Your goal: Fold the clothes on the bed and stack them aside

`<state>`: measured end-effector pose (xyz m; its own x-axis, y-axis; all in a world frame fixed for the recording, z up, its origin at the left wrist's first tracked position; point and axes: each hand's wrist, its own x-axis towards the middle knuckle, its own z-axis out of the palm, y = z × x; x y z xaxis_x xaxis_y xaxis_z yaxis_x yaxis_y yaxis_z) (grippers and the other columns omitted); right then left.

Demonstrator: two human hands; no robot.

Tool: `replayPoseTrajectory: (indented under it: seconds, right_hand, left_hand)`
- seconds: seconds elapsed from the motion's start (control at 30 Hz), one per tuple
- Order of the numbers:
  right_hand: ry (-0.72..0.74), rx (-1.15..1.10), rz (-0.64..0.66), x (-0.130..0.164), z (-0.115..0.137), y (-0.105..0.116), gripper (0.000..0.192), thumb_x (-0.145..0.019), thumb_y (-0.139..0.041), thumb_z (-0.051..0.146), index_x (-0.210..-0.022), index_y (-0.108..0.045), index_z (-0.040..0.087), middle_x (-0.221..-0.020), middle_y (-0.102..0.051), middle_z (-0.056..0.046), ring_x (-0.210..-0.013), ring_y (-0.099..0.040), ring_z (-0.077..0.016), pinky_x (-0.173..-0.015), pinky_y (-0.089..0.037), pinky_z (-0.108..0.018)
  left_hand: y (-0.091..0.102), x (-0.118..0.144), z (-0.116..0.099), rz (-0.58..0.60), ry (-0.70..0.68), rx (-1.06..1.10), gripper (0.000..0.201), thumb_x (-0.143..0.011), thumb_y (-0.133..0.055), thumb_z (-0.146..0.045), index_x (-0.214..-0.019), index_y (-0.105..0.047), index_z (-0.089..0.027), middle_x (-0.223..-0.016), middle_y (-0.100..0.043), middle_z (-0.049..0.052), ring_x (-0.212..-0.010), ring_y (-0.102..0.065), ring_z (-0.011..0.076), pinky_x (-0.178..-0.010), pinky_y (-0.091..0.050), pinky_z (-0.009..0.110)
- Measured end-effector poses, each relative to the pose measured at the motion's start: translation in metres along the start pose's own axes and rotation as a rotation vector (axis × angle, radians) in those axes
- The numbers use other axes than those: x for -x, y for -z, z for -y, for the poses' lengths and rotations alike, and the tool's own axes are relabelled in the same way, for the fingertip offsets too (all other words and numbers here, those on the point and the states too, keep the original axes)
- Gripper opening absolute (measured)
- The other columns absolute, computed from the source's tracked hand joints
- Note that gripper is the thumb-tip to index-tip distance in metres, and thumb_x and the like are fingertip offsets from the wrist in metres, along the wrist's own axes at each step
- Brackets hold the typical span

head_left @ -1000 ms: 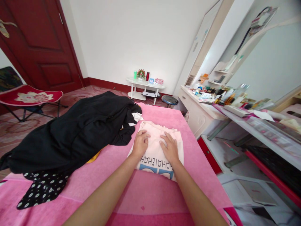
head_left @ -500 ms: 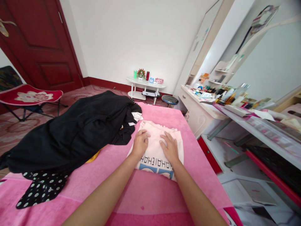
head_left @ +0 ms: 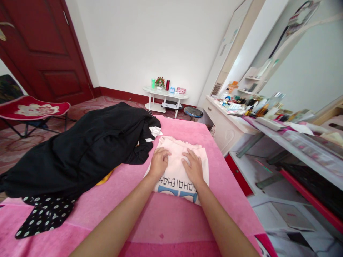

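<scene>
there, folded pale shirt (head_left: pixel 179 167) flat beneath both hands (head_left: pixel 177 165)

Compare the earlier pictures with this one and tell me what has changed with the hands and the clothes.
Nothing visibly changed. Left hand and right hand lie flat on the folded pale pink shirt, as before; the black garment pile beside it on the pink bedspread is unmoved. Only the camera shifted slightly.
</scene>
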<state>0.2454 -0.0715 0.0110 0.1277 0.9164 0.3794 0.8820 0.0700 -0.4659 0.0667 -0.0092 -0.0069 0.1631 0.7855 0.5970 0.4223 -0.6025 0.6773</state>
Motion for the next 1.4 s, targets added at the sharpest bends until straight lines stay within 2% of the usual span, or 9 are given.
replayPoseTrajectory:
  seconds: [1.4]
  right_hand:
    - [-0.007, -0.004, -0.001, 0.0006, 0.0014, 0.0026, 0.032, -0.087, -0.046, 0.034, -0.116, -0.060, 0.029, -0.143, -0.042, -0.004, -0.134, -0.031, -0.0241, -0.109, -0.015, -0.057]
  left_hand:
    - [0.0032, -0.0003, -0.0058, 0.032, 0.038, -0.014, 0.034, -0.070, -0.049, 0.002, -0.085, -0.069, -0.021, -0.094, -0.067, 0.002, -0.107, -0.054, 0.0203, -0.098, -0.041, 0.036]
